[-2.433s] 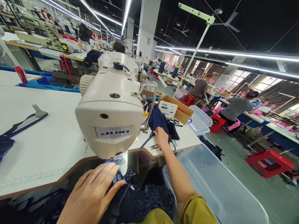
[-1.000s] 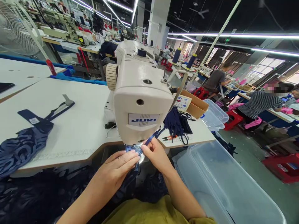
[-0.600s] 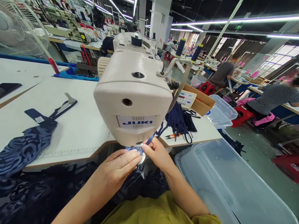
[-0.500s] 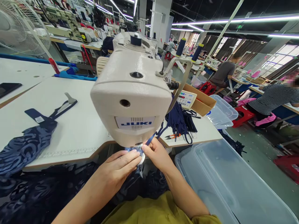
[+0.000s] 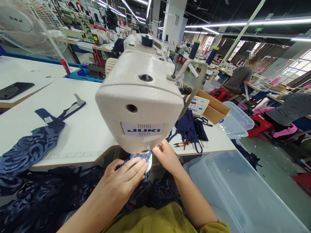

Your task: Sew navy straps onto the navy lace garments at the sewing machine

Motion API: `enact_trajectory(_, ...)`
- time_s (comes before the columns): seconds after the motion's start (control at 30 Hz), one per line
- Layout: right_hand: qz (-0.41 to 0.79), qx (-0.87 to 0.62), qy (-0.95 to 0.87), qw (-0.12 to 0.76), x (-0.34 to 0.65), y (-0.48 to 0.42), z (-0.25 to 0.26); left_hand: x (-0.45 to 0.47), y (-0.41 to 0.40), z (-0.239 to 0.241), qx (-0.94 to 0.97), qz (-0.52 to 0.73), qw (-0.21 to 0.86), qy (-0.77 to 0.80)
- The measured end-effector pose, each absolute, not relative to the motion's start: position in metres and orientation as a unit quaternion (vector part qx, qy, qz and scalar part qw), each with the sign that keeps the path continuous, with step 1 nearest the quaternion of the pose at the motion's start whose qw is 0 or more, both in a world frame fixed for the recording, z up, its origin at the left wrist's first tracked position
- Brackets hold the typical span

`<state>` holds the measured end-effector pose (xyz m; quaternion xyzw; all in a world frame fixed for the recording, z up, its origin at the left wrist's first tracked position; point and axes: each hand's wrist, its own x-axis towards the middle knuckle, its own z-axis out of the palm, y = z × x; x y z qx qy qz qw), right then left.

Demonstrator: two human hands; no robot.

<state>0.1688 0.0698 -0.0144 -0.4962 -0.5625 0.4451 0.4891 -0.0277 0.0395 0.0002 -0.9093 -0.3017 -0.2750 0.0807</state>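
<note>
A cream Juki sewing machine fills the middle of the view. Under its head lies navy patterned fabric. My left hand rests flat on that fabric, fingers stretched toward the needle area. My right hand is pinched on a thin navy strap just right of the needle; the strap runs up to a pile of navy straps on the table. More of the dark garment hangs over my lap. The needle itself is hidden by the machine head.
Small orange snips lie by the strap pile. A control panel and cardboard box stand behind. Clear plastic bins sit at my right. Finished navy pieces lie left on the white table. A fan stands far left; other workers sit at the right.
My right hand came back from the strap pile with one strap and joined my left hand under the machine head. Over the last second both hands stayed there; the view shifted slightly.
</note>
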Motion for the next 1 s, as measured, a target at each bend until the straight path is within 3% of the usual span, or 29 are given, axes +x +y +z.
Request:
enact_trajectory(0.5,0.353,-0.552,-0.647,0.39,0.166,0.098,-0.009,-0.001,0.023,0.006,-0.847,-0.316,0.141,-0.404)
enact_trajectory(1.0,0.313,-0.507,-0.67,0.442,0.161,0.098,-0.004,0.006,0.023,-0.002,-0.828,-0.337,0.126,-0.43)
